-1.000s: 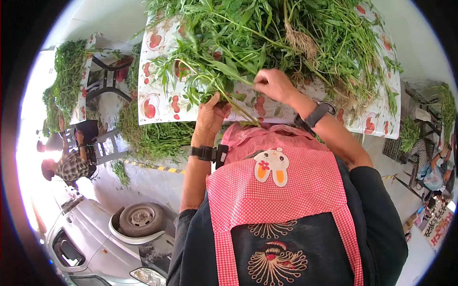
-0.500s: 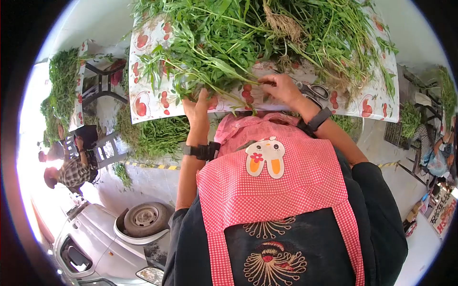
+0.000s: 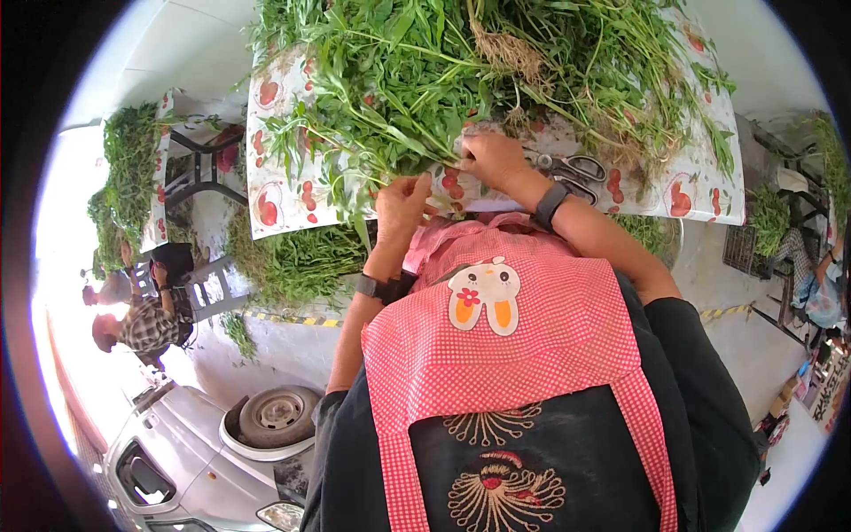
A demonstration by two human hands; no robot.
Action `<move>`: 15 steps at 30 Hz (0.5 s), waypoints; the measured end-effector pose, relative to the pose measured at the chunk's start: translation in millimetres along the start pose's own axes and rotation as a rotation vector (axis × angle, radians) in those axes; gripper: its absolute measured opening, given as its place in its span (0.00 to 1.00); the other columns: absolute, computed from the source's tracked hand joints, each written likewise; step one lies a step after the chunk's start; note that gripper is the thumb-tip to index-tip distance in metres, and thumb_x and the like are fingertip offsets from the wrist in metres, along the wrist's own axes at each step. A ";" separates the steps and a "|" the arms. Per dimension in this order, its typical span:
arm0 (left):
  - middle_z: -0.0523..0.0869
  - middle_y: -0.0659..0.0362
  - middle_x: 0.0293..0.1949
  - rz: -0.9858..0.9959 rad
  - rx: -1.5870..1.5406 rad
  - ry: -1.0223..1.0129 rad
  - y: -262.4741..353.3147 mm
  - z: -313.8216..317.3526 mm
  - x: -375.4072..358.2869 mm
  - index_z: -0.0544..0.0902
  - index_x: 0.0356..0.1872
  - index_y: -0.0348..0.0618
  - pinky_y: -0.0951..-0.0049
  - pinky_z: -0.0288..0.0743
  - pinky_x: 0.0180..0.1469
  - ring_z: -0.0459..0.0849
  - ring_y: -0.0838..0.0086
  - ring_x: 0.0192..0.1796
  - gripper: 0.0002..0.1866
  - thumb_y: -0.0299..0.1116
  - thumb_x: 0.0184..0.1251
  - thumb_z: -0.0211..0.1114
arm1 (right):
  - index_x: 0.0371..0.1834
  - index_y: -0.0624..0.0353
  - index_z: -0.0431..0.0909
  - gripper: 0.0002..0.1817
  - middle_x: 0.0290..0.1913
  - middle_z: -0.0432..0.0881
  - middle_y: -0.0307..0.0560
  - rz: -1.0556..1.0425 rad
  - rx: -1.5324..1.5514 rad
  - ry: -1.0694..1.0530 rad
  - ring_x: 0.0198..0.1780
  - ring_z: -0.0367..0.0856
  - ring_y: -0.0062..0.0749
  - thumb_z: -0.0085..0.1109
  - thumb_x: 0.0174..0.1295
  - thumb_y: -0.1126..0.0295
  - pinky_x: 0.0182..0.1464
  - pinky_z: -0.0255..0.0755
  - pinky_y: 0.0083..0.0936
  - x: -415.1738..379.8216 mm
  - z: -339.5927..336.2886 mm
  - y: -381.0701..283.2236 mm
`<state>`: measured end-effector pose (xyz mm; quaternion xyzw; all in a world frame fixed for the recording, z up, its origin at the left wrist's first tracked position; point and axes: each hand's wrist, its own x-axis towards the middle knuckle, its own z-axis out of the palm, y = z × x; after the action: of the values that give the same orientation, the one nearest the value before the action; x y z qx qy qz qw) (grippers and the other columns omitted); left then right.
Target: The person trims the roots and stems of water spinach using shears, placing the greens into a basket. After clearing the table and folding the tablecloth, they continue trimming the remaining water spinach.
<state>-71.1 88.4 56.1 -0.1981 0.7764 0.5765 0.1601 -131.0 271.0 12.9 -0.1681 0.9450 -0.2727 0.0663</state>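
My left hand point(image 3: 403, 208) is at the near edge of the table, its fingers closed round a leafy green stem, mostly hidden by the fingers; leaves stick out to the left. A little further in, my right hand point(image 3: 496, 162) pinches the lower end of another leafy stem point(image 3: 434, 142). Beyond both hands a big heap of leafy green plants point(image 3: 399, 75) covers much of the table. A clump of pale brown roots point(image 3: 510, 49) lies on top of it. Just right of my right hand rest scissors point(image 3: 576, 170) with dark handles.
A fruit-patterned cloth point(image 3: 678, 197) covers the table point(image 3: 284, 222). Under it more cut greens point(image 3: 306, 257) lie on the floor. People point(image 3: 151, 319) are at another plant-laden table to the left. A silver vehicle point(image 3: 195, 443) stands behind on the left; a black crate point(image 3: 745, 253) is at right.
My left hand has shifted right and slightly towards me, and its fingers have closed up. My right hand has moved a little left, so the hands are closer together.
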 end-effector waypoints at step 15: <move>0.84 0.56 0.31 0.069 -0.427 -0.303 12.8 9.8 15.3 0.76 0.34 0.39 0.78 0.75 0.30 0.85 0.73 0.29 0.08 0.34 0.68 0.57 | 0.39 0.67 0.80 0.14 0.21 0.80 0.44 0.241 1.121 -0.366 0.18 0.78 0.23 0.63 0.58 0.65 0.21 0.75 0.21 12.9 -50.8 6.6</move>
<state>-90.5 99.2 56.6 -0.1121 0.6107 0.7553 0.2096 -155.9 296.8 51.7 -0.0434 0.6428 -0.6867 0.3367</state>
